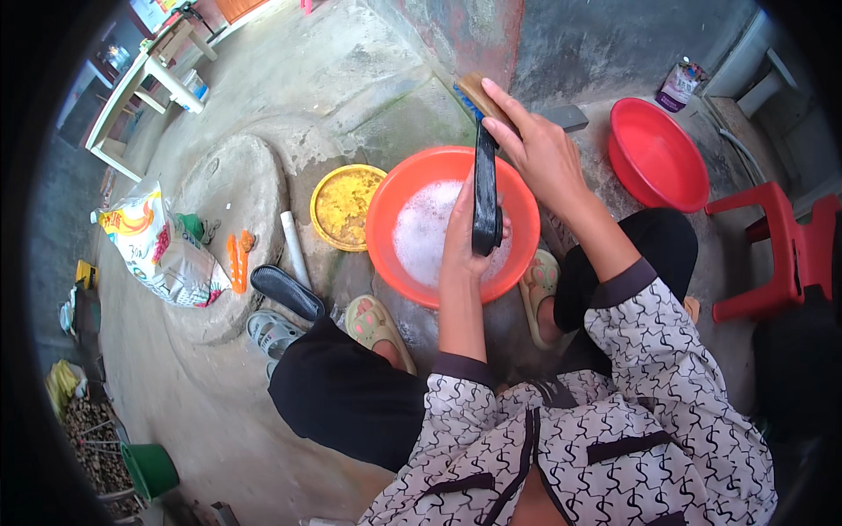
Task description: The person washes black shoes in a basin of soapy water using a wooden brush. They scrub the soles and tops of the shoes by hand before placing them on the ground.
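In my left hand [462, 230] is a black slipper [485, 191], held on edge over an orange plastic basin [388, 263]. White suds [421, 223] cover the water in the basin. My right hand [546, 151] grips a wooden scrubbing brush [485, 95] from above. The brush's blue bristles [467, 102] meet the far end of the slipper. Another black slipper [287, 290] lies on the ground to the left, beside a pair of grey clogs [273, 332].
A yellow lid-like dish [348, 205] touches the basin's left side. Farther left, a printed plastic sack [161, 250] and an orange item [238, 263] rest on a round concrete slab [230, 177]. A red basin [658, 158] and a red plastic stool [763, 256] stand right.
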Demonstrator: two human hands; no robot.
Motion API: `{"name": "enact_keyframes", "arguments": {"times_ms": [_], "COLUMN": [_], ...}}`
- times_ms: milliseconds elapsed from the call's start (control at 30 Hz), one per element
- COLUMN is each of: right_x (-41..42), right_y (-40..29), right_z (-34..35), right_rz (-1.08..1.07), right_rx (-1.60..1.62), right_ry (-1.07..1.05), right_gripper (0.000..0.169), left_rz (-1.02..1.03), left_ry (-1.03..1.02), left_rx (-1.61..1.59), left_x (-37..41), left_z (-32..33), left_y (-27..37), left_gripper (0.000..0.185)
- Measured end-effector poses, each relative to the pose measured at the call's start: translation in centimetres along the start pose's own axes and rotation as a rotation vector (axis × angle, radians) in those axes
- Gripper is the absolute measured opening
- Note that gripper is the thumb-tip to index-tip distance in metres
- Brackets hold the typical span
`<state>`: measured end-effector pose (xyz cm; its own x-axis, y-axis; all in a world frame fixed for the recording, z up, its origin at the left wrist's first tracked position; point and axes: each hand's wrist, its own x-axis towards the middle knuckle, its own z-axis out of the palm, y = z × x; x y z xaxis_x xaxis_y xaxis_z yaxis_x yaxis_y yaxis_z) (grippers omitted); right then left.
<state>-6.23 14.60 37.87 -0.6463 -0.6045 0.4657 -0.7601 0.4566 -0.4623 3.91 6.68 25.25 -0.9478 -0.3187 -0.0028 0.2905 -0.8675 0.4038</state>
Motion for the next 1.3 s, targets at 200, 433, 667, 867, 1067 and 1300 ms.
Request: {"name": "enact_keyframes", "arguments": {"times_ms": [200,433,667,867,1067,1300], "right_x": [2.7,0.4,-2.1,-6.0,-9.4,-9.5], "right_y": [2.6,1.4,1.9,1.6,0.2,-1.1], "right_z": [0.5,-0.1,0.2,1.8,2.0,1.4], "right_rz": [0.083,0.283,0.457,0.147,0.094,0.068], "right_rx": [0.339,0.872,0.919,0.616,0.284,0.166], "right_ry": [0.166,-0.050,-0.154,0.012,-0.147,-0.239], "right_gripper": [0.074,0.088,0.082,0.059,0.056,0.057], "left_rz": [0.016,0.071,0.266,0.422,0.364,0.227], "left_ry": [0.008,-0.038,0.037,0.314,0.210,0.079], "left_rx": [0.203,0.467,0.388,0.292,0.175,-0.055], "left_x": [-0.3,-0.5,-0.3,0.2,0.2,-0.4], "left_z": [1.2,0.5,2.7,1.4,1.8,1.9], "left_y": [-0.5,-0.4,0.6,1.3,1.5,1.9], "left_gripper": [0.038,0.051,0.041,0.024,0.025,0.057]}}
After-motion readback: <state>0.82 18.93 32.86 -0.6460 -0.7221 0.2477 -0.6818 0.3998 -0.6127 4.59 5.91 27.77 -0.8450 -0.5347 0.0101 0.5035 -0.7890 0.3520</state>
